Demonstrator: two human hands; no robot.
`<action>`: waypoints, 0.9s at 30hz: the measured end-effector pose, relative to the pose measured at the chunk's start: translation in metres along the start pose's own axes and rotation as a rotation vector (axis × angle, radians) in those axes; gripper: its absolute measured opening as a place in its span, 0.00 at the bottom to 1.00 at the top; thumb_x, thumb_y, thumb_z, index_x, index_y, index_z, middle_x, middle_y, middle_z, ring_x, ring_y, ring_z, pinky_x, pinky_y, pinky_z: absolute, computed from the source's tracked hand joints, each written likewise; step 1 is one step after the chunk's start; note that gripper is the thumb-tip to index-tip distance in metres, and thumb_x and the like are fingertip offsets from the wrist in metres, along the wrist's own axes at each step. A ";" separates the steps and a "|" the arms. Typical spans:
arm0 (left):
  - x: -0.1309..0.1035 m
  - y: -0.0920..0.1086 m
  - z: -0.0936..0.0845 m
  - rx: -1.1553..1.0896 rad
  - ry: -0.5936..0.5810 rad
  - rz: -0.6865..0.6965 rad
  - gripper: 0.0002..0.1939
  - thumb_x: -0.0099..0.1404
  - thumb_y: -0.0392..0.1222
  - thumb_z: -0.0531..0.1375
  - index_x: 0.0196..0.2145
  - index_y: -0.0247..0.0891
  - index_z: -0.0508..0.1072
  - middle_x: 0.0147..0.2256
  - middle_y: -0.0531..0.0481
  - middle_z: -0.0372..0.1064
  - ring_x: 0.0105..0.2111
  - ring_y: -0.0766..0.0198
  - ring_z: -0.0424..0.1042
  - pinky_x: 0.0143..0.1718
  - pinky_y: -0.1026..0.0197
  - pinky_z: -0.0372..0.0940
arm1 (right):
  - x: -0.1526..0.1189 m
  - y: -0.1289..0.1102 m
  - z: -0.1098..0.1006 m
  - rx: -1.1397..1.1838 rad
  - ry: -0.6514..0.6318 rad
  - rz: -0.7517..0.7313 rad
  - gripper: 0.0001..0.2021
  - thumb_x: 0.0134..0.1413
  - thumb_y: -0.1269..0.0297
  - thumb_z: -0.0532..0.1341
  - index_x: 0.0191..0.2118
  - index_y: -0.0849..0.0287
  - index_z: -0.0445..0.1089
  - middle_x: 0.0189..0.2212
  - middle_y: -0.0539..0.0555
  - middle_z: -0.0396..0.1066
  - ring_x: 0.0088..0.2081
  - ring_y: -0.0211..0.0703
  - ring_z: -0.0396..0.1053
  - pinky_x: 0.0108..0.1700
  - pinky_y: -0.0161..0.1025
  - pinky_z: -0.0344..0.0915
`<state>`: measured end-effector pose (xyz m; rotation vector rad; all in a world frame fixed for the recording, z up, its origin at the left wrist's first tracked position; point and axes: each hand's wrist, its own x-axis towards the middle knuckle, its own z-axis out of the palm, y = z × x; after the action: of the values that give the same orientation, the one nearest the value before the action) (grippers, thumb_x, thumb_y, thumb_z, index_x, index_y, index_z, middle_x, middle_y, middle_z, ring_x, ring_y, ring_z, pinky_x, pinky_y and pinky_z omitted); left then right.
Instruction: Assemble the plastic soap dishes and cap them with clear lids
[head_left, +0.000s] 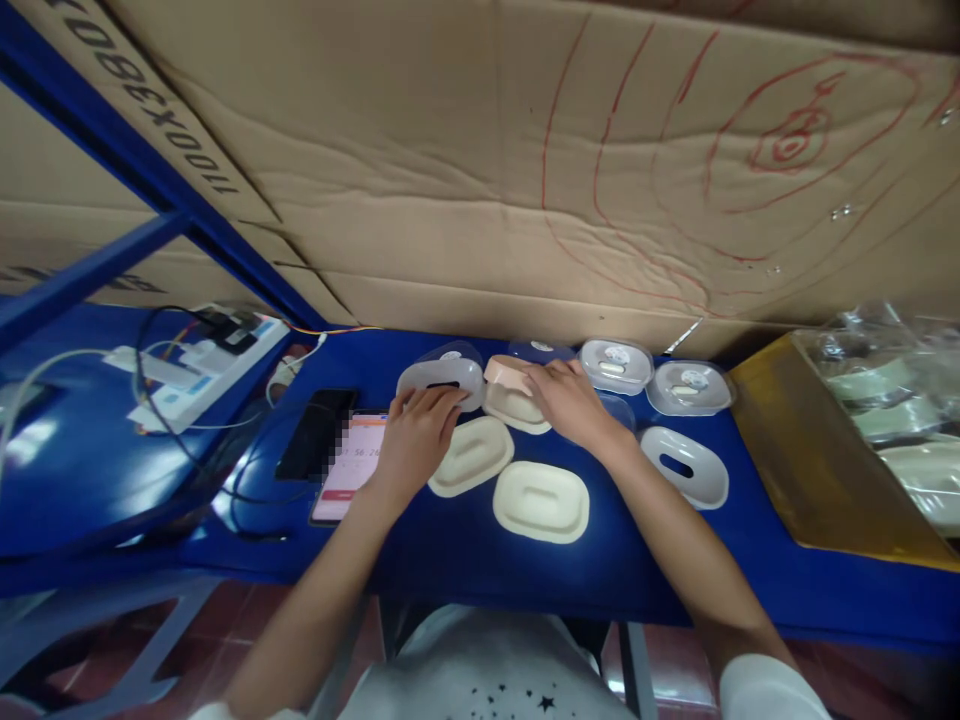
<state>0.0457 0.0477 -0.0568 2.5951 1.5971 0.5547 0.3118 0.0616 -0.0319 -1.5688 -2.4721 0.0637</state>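
My left hand rests its curved fingers on the near edge of a white oval tray with a dark slot, in the middle of the table. My right hand has its fingers closed on a pinkish oval piece, which is tilted over a cream oval tray. Nearer my body lie two more cream trays, one close to my left hand and one lower in the middle. A white slotted oval dish lies to the right of my right forearm.
Clear-covered white oval packs stand at the back. A phone with a lit screen, a black phone and a power strip with cables are at left. An open box of bagged trays stands at right, against a cardboard wall.
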 end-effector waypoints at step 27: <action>-0.066 0.011 0.029 -0.059 -0.004 0.248 0.19 0.80 0.47 0.57 0.64 0.47 0.72 0.68 0.38 0.67 0.70 0.43 0.64 0.74 0.27 0.43 | -0.069 0.142 -0.012 -0.010 0.011 0.258 0.33 0.67 0.58 0.66 0.74 0.55 0.62 0.75 0.67 0.57 0.75 0.71 0.56 0.71 0.72 0.56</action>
<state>0.0375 -0.0105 -0.0996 2.7641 1.2443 0.5988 0.4685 0.0601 -0.0516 -1.8775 -2.2511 0.0822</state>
